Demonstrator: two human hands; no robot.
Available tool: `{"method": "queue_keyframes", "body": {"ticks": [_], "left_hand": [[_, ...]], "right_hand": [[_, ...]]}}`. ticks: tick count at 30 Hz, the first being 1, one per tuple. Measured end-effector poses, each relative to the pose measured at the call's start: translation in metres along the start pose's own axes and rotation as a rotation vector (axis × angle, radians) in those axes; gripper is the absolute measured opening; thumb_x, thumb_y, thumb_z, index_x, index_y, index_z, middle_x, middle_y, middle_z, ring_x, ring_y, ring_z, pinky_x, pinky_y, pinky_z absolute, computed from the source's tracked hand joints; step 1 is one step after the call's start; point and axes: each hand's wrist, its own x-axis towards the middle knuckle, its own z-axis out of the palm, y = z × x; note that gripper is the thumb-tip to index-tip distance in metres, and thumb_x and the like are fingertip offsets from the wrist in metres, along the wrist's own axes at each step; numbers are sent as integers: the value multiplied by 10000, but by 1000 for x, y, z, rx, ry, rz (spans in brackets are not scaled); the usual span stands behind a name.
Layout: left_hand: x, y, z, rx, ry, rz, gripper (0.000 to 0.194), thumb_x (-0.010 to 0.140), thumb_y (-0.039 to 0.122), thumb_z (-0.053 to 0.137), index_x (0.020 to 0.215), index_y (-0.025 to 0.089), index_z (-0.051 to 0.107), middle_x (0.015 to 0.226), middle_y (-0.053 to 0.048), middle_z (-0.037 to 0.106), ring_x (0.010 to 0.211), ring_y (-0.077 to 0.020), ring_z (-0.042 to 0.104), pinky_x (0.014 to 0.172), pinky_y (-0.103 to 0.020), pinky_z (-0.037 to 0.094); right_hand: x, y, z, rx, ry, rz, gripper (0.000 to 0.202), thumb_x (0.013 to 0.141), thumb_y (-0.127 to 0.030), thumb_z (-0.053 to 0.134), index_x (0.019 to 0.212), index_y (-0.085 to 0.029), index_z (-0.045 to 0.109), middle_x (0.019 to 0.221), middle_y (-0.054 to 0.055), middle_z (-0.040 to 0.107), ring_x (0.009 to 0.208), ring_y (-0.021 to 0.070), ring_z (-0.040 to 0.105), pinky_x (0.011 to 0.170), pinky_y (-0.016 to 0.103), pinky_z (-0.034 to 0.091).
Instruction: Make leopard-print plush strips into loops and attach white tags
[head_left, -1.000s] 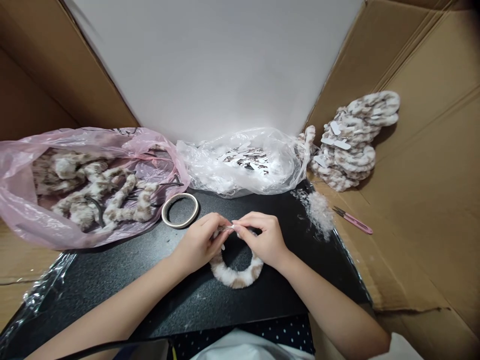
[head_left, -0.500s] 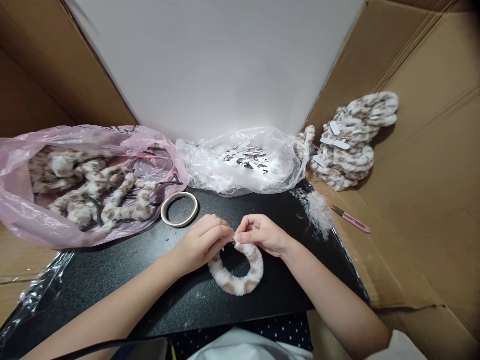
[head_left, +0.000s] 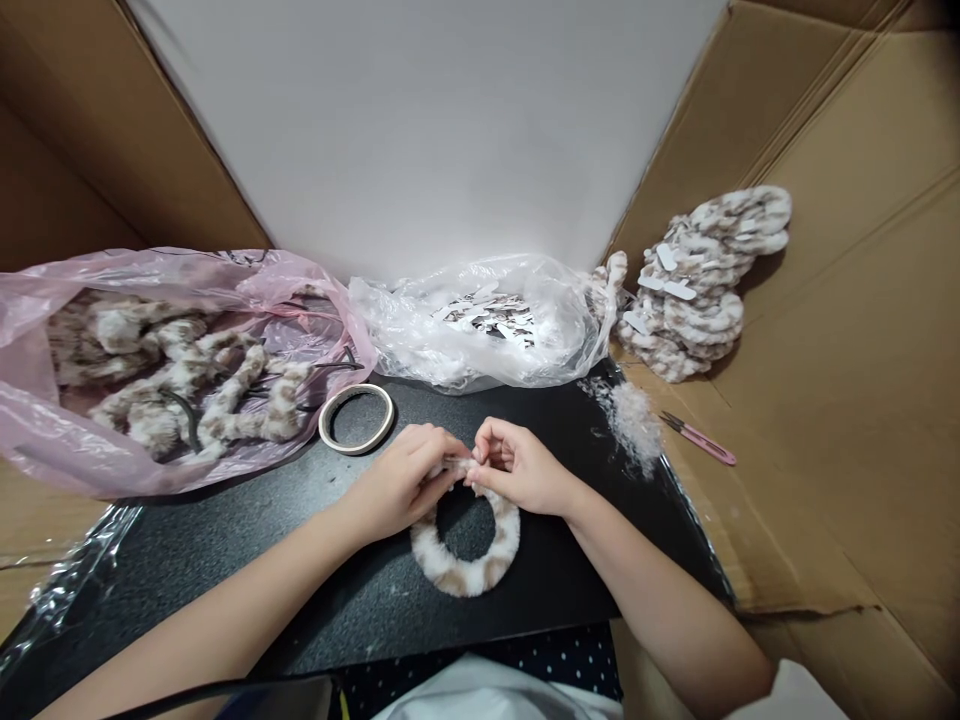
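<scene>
A fluffy white-and-brown spotted fabric ring (head_left: 466,575), like a plush hair band, lies on the black tabletop (head_left: 360,610) in front of me. My left hand (head_left: 412,475) pinches the ring's upper left end between thumb and fingers. From the right, my right hand (head_left: 521,465) grips the upper end near the join, its thumb and fingertips close to the left ones. The exact spot where the ends meet is partly covered by my fingers.
At left, a pink plastic bag (head_left: 45,430) holds plush pieces. A tape roll (head_left: 324,425) lies beside it. Behind is a clear bag (head_left: 480,372) of white tags. On the right are tagged plush rings (head_left: 705,320), plastic fastener scraps (head_left: 634,425) and pink thread snips (head_left: 705,445).
My fingertips have shifted at the top of the ring, and my right fingers have lifted slightly. The ring looks rounder, its upper ends closer together. The view has moved slightly.
</scene>
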Motion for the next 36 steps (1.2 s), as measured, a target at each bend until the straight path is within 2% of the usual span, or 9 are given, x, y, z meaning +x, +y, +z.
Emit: {"method": "queue_keyframes", "body": {"ticks": [4, 8, 10, 16, 21, 24, 26, 31, 36], "left_hand": [[4, 3, -5, 67, -1, -80, 273, 889, 250, 532, 1152, 177, 526, 1072, -92, 651, 1015, -242, 537, 892, -388, 379], [5, 3, -6, 115, -114, -47, 132, 901, 234, 466, 975, 191, 567, 993, -69, 665, 1007, -247, 535, 911, -427, 321], [5, 1, -5, 129, -133, -49, 120, 911, 243, 442, 911, 190, 549, 946, -65, 657, 970, -240, 539, 896, -431, 312], [2, -1, -3, 136, -114, -1, 115, 912, 226, 419, 948, 193, 523, 942, -62, 651, 967, -236, 541, 898, -427, 301], [2, 0, -4, 141, -65, 32, 140, 873, 189, 453, 972, 190, 551, 939, -59, 665, 950, -233, 548, 883, -408, 311], [2, -1, -4, 138, -40, 46, 147, 878, 185, 451, 984, 188, 554, 922, -56, 666, 946, -232, 554, 873, -399, 312], [2, -2, -3, 132, -36, 47, 145, 883, 198, 452, 979, 192, 561, 914, -54, 669, 943, -232, 556, 870, -396, 315], [2, -2, -3, 130, -49, 23, 132, 899, 233, 451, 928, 197, 575, 940, -58, 679, 958, -235, 545, 885, -405, 307], [2, 5, -5, 92, 0, -9, 183, 871, 210, 494, 1043, 190, 551, 1003, -70, 672, 984, -240, 545, 909, -412, 314]], "right_hand": [[0, 3, 4, -151, 71, -109, 229, 739, -183, 662, 774, -199, 437, 718, -53, 487, 606, 81, 500, 605, 221, 443], [0, 5, 4, -211, 58, -140, 199, 743, -151, 630, 799, -201, 446, 723, -50, 496, 633, 88, 497, 635, 225, 442], [0, 5, 3, -221, 68, -134, 199, 740, -154, 637, 823, -200, 461, 731, -46, 518, 651, 96, 518, 654, 234, 454], [1, -2, -2, -217, 40, -81, 298, 696, -196, 714, 925, -194, 523, 775, -29, 590, 707, 115, 576, 714, 259, 470], [1, -2, -7, -270, -39, -44, 283, 693, -312, 764, 845, -174, 569, 734, -29, 583, 672, 113, 539, 645, 231, 448], [0, 0, -8, -279, -145, -6, 257, 820, -403, 646, 763, -159, 589, 688, -12, 609, 628, 110, 541, 613, 222, 435], [0, 0, -6, -279, -182, 6, 300, 897, -398, 540, 731, -154, 593, 656, -3, 621, 598, 108, 549, 604, 217, 433], [0, -1, 0, -452, -117, -93, 320, 929, -268, 458, 637, -167, 538, 530, -43, 514, 491, 85, 465, 537, 196, 363], [1, 1, 1, -620, -88, -217, 337, 924, -242, 469, 597, -169, 502, 544, -42, 497, 511, 84, 439, 549, 204, 317]]}}
